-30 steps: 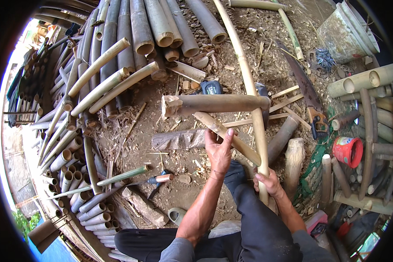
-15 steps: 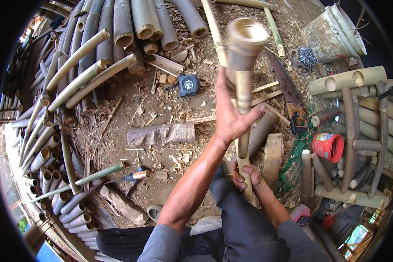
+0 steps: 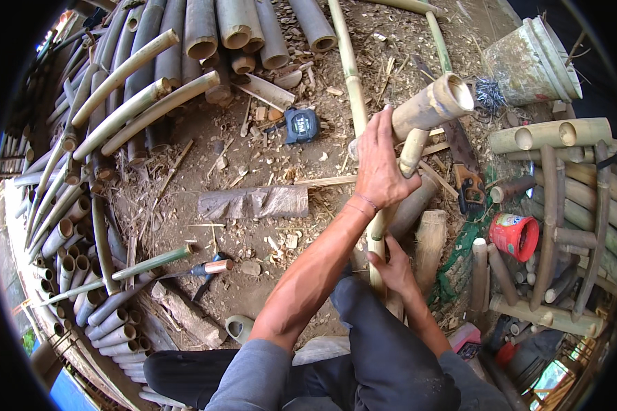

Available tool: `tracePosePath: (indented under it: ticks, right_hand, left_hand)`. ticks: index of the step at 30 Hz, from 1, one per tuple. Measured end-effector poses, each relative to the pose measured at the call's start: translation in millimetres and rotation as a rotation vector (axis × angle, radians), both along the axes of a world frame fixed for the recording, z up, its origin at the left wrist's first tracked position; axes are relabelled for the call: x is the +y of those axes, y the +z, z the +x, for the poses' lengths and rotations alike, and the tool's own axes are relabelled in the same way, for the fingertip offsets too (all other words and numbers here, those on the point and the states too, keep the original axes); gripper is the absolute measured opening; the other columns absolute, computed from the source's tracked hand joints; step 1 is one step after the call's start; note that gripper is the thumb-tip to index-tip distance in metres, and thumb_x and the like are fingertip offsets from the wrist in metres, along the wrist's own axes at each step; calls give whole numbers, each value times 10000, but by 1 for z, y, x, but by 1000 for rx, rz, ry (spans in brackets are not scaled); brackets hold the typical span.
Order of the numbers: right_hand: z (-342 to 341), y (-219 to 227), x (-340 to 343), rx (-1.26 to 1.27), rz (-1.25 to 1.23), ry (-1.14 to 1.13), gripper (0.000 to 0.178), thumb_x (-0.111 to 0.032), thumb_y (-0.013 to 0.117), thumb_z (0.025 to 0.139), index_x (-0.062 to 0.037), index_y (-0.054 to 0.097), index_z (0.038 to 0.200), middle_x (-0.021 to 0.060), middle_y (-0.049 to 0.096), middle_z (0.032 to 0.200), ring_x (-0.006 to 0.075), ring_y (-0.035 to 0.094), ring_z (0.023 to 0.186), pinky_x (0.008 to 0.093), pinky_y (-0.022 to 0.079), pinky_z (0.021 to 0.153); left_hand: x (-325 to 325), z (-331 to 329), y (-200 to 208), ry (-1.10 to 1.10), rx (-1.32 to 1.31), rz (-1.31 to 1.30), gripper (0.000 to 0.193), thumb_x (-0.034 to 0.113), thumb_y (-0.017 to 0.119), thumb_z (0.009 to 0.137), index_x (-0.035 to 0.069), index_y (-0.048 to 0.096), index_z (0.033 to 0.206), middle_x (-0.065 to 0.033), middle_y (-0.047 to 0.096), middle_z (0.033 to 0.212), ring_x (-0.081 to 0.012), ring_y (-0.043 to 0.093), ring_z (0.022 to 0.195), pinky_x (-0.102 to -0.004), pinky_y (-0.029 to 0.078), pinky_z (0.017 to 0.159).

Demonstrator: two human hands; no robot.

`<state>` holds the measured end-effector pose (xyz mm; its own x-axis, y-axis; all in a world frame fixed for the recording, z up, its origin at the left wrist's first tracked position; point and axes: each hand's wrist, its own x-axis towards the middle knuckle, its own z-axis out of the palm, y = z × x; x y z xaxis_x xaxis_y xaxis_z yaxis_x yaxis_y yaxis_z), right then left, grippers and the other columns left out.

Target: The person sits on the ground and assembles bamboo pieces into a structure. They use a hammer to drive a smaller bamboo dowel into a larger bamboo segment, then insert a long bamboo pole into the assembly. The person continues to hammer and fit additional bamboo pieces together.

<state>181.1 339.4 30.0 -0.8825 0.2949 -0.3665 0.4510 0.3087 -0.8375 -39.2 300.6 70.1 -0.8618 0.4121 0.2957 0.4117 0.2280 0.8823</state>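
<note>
Head view, pale bamboo pole (image 3: 354,89) passing beneath the left hand (image 3: 380,168), whose closure I cannot tell, right hand (image 3: 395,266) clasped round the pole's lower part, thick bamboo tube (image 3: 432,107) just beyond the left hand, its open end now swung rightward and lower.

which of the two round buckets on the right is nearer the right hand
The small, round, red plastic bucket is nearer the right hand; the large, dirty whitish bucket is farther off, toward the upper right.
</note>
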Motion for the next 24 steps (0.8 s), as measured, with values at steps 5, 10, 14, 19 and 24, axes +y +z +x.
tracePosePath:
  ticks: [5,10,14,19,24]
  right_hand:
    - [-27,28,10,-69,473,77,518,-357,791,805,39,627,1095,192,633,1030,363,588,955,446,486,834]
    - [-47,14,6,-70,462,66,446,-346,784,821,50,636,962,218,631,877,426,616,839,472,506,739]
    - [-44,10,1,17,483,108,377,-299,743,863,46,628,961,236,627,892,442,606,869,488,496,765]
    - [-44,2,-1,-8,527,167,379,-265,698,888,66,594,1040,270,612,953,441,585,929,496,472,836]
    - [-49,7,-1,-71,485,174,386,-266,673,898,76,593,1058,278,609,983,441,573,954,498,457,882]
  left_hand:
    - [-8,-3,-4,-28,-44,36,1131,227,717,576,-41,144,1513,-316,351,1407,-470,367,1318,-492,310,1140]
    - [-2,-1,0,-23,-18,8,1138,250,722,578,-39,145,1515,-314,332,1434,-468,356,1332,-488,301,1146]
    - [-9,-7,1,-45,-49,14,1188,307,794,553,-35,170,1505,-289,364,1388,-449,378,1306,-487,306,1143]
    - [-1,-38,24,-91,-171,232,886,296,762,613,-13,396,1358,-252,522,1238,-416,512,1175,-455,413,1022]
    - [2,-47,43,-194,-299,151,728,218,749,628,-13,488,1267,-212,610,1103,-366,612,1053,-410,481,950]
